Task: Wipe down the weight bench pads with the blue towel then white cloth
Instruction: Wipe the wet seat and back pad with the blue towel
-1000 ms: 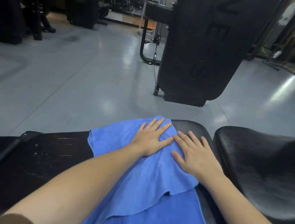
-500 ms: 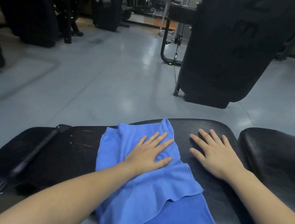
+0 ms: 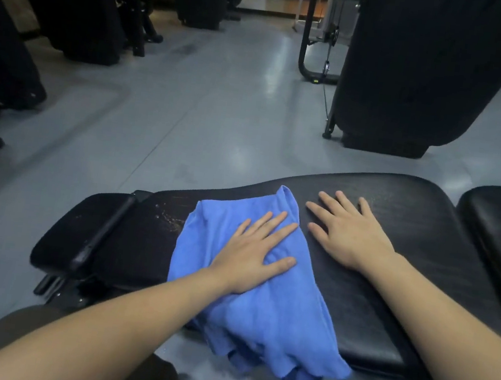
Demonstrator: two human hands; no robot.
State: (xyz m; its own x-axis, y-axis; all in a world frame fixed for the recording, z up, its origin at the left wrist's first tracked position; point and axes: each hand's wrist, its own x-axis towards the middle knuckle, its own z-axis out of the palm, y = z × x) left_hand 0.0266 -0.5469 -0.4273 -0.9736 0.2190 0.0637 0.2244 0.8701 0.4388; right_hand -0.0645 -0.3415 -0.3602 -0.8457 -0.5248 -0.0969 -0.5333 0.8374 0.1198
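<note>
The left hand (image 3: 251,253) is lying spread flat on the blue towel (image 3: 260,301), pressing it onto the black desk pad (image 3: 404,287). The right hand (image 3: 348,230) (fingers also spread) is resting on bare pad just beside the towel.

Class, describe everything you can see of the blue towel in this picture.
The blue towel is a soft, matte cloth, rumpled and partly folded over itself. It lies across the black bench pad, its near end hanging off the pad's front edge. The left hand presses flat on it, fingers spread. The right hand rests on bare pad just beside it.
</note>
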